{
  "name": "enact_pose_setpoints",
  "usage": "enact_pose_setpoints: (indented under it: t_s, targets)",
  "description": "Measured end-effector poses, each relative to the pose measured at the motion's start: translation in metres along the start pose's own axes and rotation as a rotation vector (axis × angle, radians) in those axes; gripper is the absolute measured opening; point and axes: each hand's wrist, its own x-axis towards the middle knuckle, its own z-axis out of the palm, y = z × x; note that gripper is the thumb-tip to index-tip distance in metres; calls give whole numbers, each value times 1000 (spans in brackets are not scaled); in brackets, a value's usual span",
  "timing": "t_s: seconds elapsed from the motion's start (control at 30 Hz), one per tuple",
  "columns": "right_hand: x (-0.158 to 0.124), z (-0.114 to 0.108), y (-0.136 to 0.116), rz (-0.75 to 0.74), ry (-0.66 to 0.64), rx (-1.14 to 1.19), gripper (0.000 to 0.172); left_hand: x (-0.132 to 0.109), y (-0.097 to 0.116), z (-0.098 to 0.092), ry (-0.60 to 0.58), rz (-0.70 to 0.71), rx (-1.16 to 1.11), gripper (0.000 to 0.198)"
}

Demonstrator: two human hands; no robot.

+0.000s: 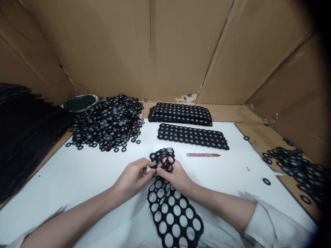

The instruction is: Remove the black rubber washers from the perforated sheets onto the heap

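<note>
A black rubbery sheet with rows of round holes (176,210) hangs from my hands toward the front edge, its upper end bunched up. My right hand (178,175) grips that bunched end, with the thumb on top and fingers behind it. From the left, my left hand (137,174) pinches at the same end, thumb and forefinger close together at its edge. Whether a small ring sits between those fingertips is hidden. Beyond my hands lie a flat perforated strip (192,136) and a stack of similar strips (181,113).
A heap of black rings (108,120) lies at the back left, beside a bowl of dark green stuff (79,103). A red pencil-like tool (203,155) rests right of centre. More loose rings (297,165) lie at right. Dark stacked material (26,137) stands left; cardboard walls (181,51) enclose the back.
</note>
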Motion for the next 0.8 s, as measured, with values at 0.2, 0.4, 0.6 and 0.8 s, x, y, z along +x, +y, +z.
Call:
enact_pose_setpoints:
  t_s: [0.2,0.4,0.6,0.8]
  targets:
    - [0,1,1,-13,-8,-8,17,-1,3,3,-17,-139,-174,23]
    - [2,2,2,-80,-22,-39,12,2,0,7,81,-206,-293,24]
    - [2,0,4,-73,-127,-70,4,10,-13,-16,606,-251,-200,26]
    - [2,-3,5,-44,-174,-84,1,4,-5,4,199,-63,-23,19]
